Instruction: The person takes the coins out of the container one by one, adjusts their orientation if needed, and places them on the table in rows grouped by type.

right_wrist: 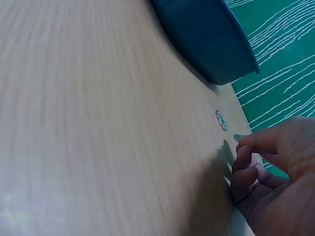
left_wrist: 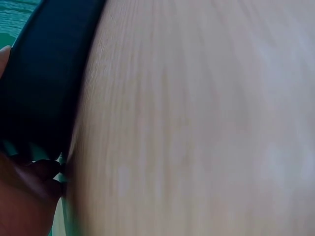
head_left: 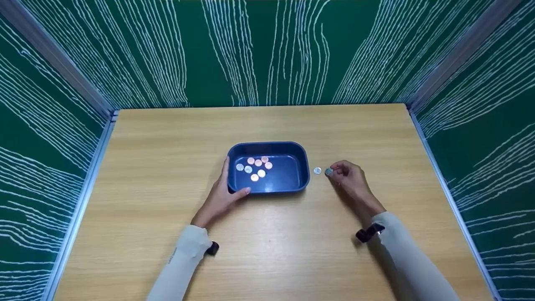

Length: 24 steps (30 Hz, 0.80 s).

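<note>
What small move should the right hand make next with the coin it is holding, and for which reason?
Probably the right hand should lay the pinched coin flat on the table: it holds that coin just to the right of the loose coin, outside the blue tray, while the left hand holds the tray at its left end.

My left hand (left_wrist: 24,204) lies at eight o'clock, its fingers (left_wrist: 45,169) at the lower end of a dark tray (left_wrist: 44,83), touching it as far as this dimness tells. The tray's wall slants up to eleven. White-streaked green backing (left_wrist: 17,17) shows at ten; pale wood-grained desk (left_wrist: 197,118) fills twelve through six.
</note>
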### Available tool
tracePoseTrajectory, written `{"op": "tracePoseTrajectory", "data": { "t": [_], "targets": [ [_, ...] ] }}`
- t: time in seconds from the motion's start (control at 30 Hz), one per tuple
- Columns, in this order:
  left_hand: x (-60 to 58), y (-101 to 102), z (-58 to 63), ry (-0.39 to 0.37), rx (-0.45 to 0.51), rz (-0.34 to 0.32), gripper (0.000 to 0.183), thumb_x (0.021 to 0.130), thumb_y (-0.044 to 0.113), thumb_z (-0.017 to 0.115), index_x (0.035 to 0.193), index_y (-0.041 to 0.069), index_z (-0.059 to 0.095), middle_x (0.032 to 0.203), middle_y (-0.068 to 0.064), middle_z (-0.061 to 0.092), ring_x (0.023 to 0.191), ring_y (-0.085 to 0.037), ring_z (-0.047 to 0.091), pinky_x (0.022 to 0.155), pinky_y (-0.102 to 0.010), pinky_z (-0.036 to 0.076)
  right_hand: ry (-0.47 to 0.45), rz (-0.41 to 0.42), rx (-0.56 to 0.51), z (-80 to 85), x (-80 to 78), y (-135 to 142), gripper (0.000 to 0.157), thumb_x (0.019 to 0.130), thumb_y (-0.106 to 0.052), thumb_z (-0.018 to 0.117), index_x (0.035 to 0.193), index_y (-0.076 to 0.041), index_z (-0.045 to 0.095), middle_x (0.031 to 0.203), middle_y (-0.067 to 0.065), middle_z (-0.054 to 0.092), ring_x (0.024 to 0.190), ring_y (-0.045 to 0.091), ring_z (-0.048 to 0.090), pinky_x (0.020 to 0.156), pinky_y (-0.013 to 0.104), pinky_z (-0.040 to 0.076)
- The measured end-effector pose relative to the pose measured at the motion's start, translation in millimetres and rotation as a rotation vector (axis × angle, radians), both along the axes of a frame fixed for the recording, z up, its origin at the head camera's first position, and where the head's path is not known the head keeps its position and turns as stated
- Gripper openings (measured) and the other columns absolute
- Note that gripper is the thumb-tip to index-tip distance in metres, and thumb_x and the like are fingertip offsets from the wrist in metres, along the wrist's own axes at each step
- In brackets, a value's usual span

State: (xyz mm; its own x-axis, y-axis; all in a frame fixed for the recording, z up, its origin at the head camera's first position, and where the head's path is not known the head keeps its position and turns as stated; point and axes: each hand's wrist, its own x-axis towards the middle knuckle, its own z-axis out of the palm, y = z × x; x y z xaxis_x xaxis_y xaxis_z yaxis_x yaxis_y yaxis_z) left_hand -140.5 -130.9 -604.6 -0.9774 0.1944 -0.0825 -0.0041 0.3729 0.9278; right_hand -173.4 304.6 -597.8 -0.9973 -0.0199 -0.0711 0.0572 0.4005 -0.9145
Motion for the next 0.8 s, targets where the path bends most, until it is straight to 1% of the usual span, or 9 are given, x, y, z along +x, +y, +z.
{"op": "tracePoseTrajectory", "data": {
  "t": [0.2, 0.47, 0.67, 0.8],
  "targets": [
    [-1.8, 2.0, 0.3, -0.003, -0.005, -0.014, 0.121, 0.098, 0.040, 0.085, 0.179, 0.032, -0.005, 0.185, -0.013, 0.010, 0.166, -0.043, 0.024, 0.129, -0.064, 0.029, 0.042, 0.018, 0.057, -2.8, -3.6, 1.2, 0.014, 0.103, 0.001, 0.073, 0.115, 0.007, 0.073, 0.103, 0.021, 0.071, 0.087, 0.019, 0.064, 0.069, 0.018, 0.052],
    [1.3, 0.7, -1.6, -0.008, 0.003, -0.006, 0.121, 0.098, 0.038, 0.085, 0.178, 0.033, -0.005, 0.185, -0.012, 0.010, 0.165, -0.043, 0.025, 0.128, -0.063, 0.030, 0.067, 0.017, 0.125, -6.1, -6.2, -2.9, 0.012, 0.103, 0.002, 0.072, 0.114, 0.003, 0.074, 0.102, 0.017, 0.071, 0.089, 0.022, 0.063, 0.069, 0.018, 0.050],
    [2.1, -0.5, -1.3, -0.003, 0.014, -0.014, 0.121, 0.098, 0.037, 0.084, 0.178, 0.031, -0.006, 0.185, -0.013, 0.011, 0.166, -0.041, 0.024, 0.130, -0.062, 0.027, 0.131, 0.022, 0.210, -9.5, -6.1, -5.2, 0.015, 0.101, 0.006, 0.072, 0.116, 0.004, 0.075, 0.102, 0.017, 0.074, 0.090, 0.021, 0.064, 0.074, 0.017, 0.047],
    [0.5, -1.8, -1.3, 0.004, 0.019, -0.009, 0.121, 0.098, 0.036, 0.085, 0.179, 0.031, -0.006, 0.185, -0.013, 0.009, 0.166, -0.041, 0.021, 0.130, -0.063, 0.025, 0.147, 0.018, 0.209, -11.0, -9.1, -6.9, 0.014, 0.101, 0.006, 0.072, 0.115, 0.005, 0.075, 0.102, 0.017, 0.074, 0.091, 0.022, 0.064, 0.075, 0.016, 0.047]
  ]
}}
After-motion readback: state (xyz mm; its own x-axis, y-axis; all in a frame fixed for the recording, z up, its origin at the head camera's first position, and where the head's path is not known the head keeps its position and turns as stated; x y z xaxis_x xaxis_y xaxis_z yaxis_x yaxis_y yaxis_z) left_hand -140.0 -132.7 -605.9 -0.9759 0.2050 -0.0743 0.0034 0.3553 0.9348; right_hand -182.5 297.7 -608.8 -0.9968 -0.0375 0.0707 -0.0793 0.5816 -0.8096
